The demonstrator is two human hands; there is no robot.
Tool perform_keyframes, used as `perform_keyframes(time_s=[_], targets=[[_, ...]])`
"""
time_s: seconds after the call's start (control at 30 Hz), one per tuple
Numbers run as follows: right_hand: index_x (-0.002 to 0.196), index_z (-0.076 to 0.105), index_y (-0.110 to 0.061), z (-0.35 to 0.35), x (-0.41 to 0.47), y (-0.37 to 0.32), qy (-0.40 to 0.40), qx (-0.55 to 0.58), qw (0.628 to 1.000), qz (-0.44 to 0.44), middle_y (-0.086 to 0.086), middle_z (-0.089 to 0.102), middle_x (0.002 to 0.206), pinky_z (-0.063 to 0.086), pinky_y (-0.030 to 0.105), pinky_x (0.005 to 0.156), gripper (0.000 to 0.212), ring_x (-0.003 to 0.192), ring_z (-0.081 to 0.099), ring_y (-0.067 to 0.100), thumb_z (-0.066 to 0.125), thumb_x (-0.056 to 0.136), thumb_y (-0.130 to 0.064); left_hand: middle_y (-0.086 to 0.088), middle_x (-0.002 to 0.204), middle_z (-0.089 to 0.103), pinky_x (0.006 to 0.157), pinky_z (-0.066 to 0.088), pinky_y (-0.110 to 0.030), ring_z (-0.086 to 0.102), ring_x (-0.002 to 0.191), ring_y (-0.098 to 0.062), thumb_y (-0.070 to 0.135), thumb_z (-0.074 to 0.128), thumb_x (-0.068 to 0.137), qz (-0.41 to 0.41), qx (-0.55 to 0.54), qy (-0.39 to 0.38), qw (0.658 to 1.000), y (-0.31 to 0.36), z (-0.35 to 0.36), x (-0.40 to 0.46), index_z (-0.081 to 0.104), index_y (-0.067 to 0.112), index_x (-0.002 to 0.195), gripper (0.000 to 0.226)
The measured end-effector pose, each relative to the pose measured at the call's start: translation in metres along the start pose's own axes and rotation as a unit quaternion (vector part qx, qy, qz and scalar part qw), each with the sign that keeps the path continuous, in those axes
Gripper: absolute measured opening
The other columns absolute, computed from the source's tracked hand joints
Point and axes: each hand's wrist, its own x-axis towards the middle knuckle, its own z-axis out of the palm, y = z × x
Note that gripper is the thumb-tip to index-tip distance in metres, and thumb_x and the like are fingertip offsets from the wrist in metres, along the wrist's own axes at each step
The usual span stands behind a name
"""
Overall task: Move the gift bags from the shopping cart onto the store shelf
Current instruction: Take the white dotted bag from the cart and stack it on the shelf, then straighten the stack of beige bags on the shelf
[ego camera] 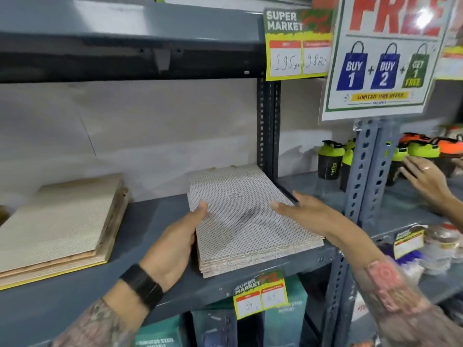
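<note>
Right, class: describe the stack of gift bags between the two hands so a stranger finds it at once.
Start at the grey shelf below the handwritten price tag. Two flat stacks lie there; take the right one, the dotted stack beside the upright post. Its neighbour, the cream stack, has no dots.
</note>
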Motion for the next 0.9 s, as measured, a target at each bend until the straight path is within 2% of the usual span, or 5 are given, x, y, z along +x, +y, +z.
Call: perform_keyframes(time_s=[0.2,0.3,0.53,0.73,0.9], targets=[[0.152,0.042,-0.020,0.015,0.004,-0.028,0.033,-0.131,0.991,0.009,-0.003,0.051,0.148,0.037,0.029,0.103,0.080,0.140,0.047,0.027,0.059,0.089,-0.066,0.011,0.141,0.062,0.125,0.023,-0.041,0.052,0.137,-0.013,0.066,0.066,0.079,-0.011,0.001,0.006,1.000,0.007,0.001,-0.009,0.060,0.026,0.138,0.072],[0.155,0.035,-0.024,0.046,0.014,-0.051,0.097,-0.265,0.958,-0.043,0.002,0.049,0.153,0.040,0.044,0.115,0.105,0.142,0.045,0.032,0.051,0.071,-0.086,0.016,0.150,0.049,0.123,0.028,-0.033,0.045,0.140,-0.004,0.049,0.068,0.084,0.044,0.108,0.083,0.990,0.019,-0.021,-0.033,0.046,0.027,0.150,0.073],[0.155,0.035,-0.029,0.185,-0.006,-0.133,0.050,-0.264,0.907,-0.324,-0.009,0.040,0.156,0.034,0.034,0.118,0.080,0.145,0.038,0.019,0.058,0.088,-0.067,0.021,0.130,0.066,0.108,0.048,-0.029,0.061,0.121,0.001,0.034,0.068,0.090,0.215,0.491,0.277,0.798,0.039,-0.145,-0.103,0.070,0.037,0.124,0.035],[0.161,0.018,-0.025,0.299,0.003,-0.175,-0.071,-0.202,0.945,-0.248,-0.001,0.029,0.166,0.031,0.038,0.120,0.107,0.152,0.030,0.022,0.070,0.079,-0.068,0.020,0.161,0.015,0.126,0.022,-0.039,0.015,0.154,-0.011,0.076,0.075,0.054,-0.021,0.545,0.247,0.801,0.031,-0.299,-0.129,0.014,0.033,0.158,0.128],[0.161,0.019,-0.021,0.332,0.019,-0.180,-0.056,-0.188,0.962,-0.190,-0.002,0.033,0.166,0.031,0.042,0.122,0.106,0.153,0.031,0.023,0.072,0.080,-0.065,0.023,0.131,0.060,0.099,0.049,-0.016,0.058,0.127,-0.010,0.048,0.091,0.058,0.002,0.372,0.217,0.903,0.007,-0.335,-0.120,0.040,0.035,0.140,0.097]])
